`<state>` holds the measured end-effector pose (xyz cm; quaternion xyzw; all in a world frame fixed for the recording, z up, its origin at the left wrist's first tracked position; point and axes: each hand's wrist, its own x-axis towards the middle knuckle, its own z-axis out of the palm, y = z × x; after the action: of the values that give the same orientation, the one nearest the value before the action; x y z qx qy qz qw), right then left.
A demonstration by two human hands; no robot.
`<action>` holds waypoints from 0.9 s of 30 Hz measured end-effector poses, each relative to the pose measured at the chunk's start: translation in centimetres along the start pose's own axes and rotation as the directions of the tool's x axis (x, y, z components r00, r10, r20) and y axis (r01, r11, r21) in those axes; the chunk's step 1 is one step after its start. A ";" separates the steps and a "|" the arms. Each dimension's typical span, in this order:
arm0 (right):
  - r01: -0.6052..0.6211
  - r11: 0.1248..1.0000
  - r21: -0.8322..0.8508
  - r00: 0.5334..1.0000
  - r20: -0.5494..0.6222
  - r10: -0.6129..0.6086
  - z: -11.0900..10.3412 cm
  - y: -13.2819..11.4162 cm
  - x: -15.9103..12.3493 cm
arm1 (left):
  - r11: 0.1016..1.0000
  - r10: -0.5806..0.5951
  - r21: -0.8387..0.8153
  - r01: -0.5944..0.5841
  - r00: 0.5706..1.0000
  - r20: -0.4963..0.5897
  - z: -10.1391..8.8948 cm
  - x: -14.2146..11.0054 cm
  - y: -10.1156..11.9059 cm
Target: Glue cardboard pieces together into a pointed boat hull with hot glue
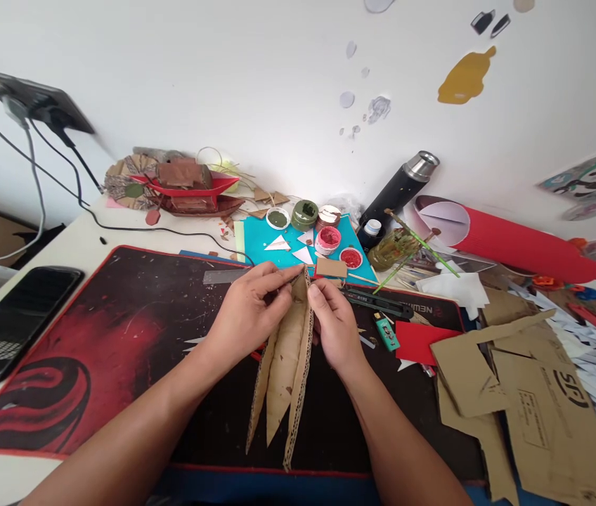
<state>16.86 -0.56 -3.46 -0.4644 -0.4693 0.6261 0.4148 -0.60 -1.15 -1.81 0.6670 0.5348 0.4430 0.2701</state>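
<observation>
Evidently we hold the long, boat-shaped cardboard piece (283, 372) by its far end because its three strips seem to converge there; the near ends splay apart, pointing back toward us above the dark mouse pad (171, 281). Our left hand (248, 302) has a narrow grip, thumb and index finger pinching the left side close to the tip. Our right hand (337, 323) is closed on the right side, thumb in front and fingers mostly hidden behind, probably to stop the two walls spreading. Beyond, the red paint pot (328, 240) and green paint pot (305, 214) sit on a turquoise sheet (256, 242), likely to spare the white bench (79, 246) from drips. The cardboard scraps (545, 414) lie off to our right, presumably out of our forearms' way.
</observation>
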 end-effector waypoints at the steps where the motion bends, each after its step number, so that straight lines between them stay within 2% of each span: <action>1: 0.001 1.000 -0.007 1.000 -0.004 -0.001 0.0 0.1 0.0 | 1.000 -0.001 -0.001 0.001 1.000 0.002 0.0 0.0 0.0; 27: -0.017 0.998 0.058 1.000 0.000 0.017 0.3 -0.3 0.0 | 0.997 -0.061 -0.053 0.062 0.998 0.027 -0.2 0.2 0.3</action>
<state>16.58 -0.60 -3.14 -0.4564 -0.4468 0.6429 0.4228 -0.68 -1.02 -1.41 0.6481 0.5395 0.4404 0.3082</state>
